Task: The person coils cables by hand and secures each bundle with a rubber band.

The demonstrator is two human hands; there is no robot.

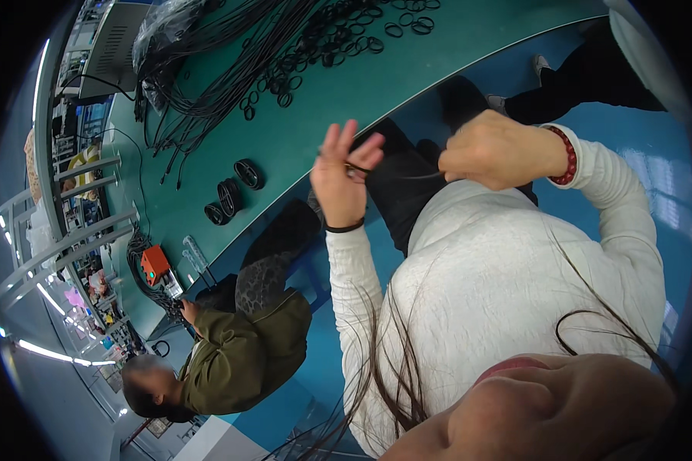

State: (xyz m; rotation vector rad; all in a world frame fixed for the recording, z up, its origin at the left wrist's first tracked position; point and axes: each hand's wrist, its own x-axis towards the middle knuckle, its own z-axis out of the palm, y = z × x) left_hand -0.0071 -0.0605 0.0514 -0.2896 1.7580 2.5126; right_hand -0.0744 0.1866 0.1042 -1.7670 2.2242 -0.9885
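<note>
My left hand (340, 183) is raised palm up near the table edge, with its fingers partly spread. A thin black cable (419, 177) passes across those fingers and stretches to my right hand (486, 151), where a closed fist pulls its other part in front of my body. How far the cable goes round my left hand is partly hidden. Three black coiled cables (229, 197) lie on the green table (200, 157) left of my left hand. A bundle of long, straight black cables (227, 84) spreads over the tabletop further off.
Many small black rings (346, 38) are scattered along the far part of the table. A clear plastic bag (158, 38) lies by the cable bundle. To the left, a person in an olive jacket (242, 361) sits near an orange device (154, 263). Another person's dark-clothed legs (584, 84) are at upper right.
</note>
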